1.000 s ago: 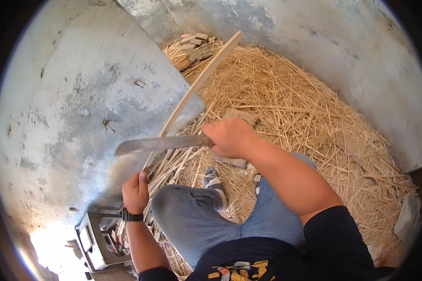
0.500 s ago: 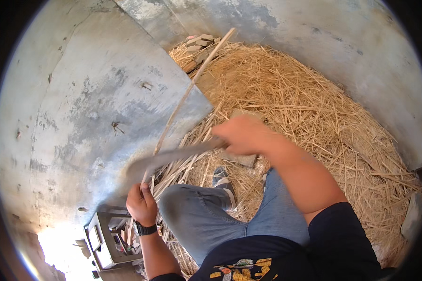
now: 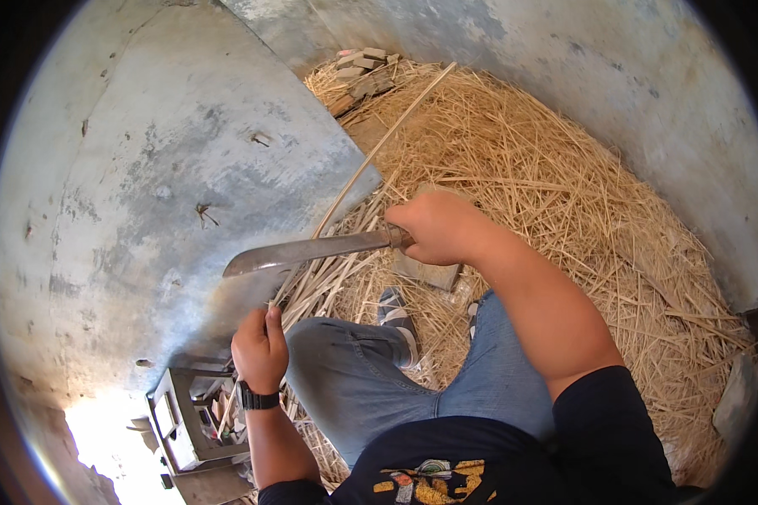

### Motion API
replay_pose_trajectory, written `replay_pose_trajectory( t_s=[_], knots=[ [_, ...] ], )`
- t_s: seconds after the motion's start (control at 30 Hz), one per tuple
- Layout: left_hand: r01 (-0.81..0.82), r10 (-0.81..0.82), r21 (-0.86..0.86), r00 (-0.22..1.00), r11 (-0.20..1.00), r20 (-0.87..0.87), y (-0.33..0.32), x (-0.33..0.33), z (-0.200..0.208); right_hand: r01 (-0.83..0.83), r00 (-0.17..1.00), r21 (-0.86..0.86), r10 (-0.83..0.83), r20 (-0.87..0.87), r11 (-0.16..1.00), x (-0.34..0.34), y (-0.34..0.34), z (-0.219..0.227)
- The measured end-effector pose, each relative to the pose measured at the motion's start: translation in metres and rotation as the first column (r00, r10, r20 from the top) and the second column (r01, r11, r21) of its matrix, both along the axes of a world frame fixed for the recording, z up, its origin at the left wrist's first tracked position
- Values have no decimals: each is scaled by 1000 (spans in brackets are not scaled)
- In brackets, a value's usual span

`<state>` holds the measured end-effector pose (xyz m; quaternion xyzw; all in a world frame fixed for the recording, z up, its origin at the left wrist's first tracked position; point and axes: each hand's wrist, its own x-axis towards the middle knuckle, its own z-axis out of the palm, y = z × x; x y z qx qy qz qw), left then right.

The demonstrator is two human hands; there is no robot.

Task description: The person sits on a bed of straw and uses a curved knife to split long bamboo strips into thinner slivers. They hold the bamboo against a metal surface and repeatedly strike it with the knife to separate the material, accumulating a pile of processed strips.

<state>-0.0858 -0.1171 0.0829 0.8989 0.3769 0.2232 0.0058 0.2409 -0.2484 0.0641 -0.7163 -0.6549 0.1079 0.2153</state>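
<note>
Right hand (image 3: 438, 225): fingers wrapped fully round the handle of one long knife (image 3: 312, 249), no gap showing in the grip.
Left hand (image 3: 259, 345): fingers curled closed on the lower part of one thin pale strip (image 3: 396, 130), thumb pointing up along it (whether the strip runs on below the fist, I cannot tell).
Strip: slants up and right from the left hand, passes behind the knife blade, and rises free to its tip near the stacked bricks (image 3: 364, 63).
Knife: lies across the strip, above the left hand and apart from it; whether steel meets strip at the crossing is not clear.
Stroke in hand: most likely shaving or thinning the strip with the blade.
Next move: seems to call for a steady left hold, a shallow blade angle and the left thumb kept clear of the edge.
Tally in use: two hands, one knife, one held strip.
Tally about them: two shoes (image 3: 396, 324), the right one partly hidden; one wristwatch (image 3: 259, 397) on the left wrist; one open box-like cabinet (image 3: 181, 454); several bricks, overlapping too much to count; loose strips (image 3: 333, 282) by the left knee and straw-coloured shavings (image 3: 531, 185), both past counting.
</note>
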Motion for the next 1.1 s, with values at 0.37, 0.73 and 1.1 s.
replay_pose_trajectory(
  t_s=[0.37, 0.73, 1.1],
  knots=[
    [-53, 53, -75, 999, 996, -6, -10, -6, -2, 161, 935, 58, -134, -329, 985, 37, 8, -25],
    [-26, 24, 42, 999, 999, 45, -18, 9, -2, 192, 926, 29, -171, -338, 981, 32, 2, -9],
    [11, -5, -131, 999, 991, 47, -22, 23, -1, 6, 988, 15, -4, -156, 1000, -1, 4, -6]
  ],
)
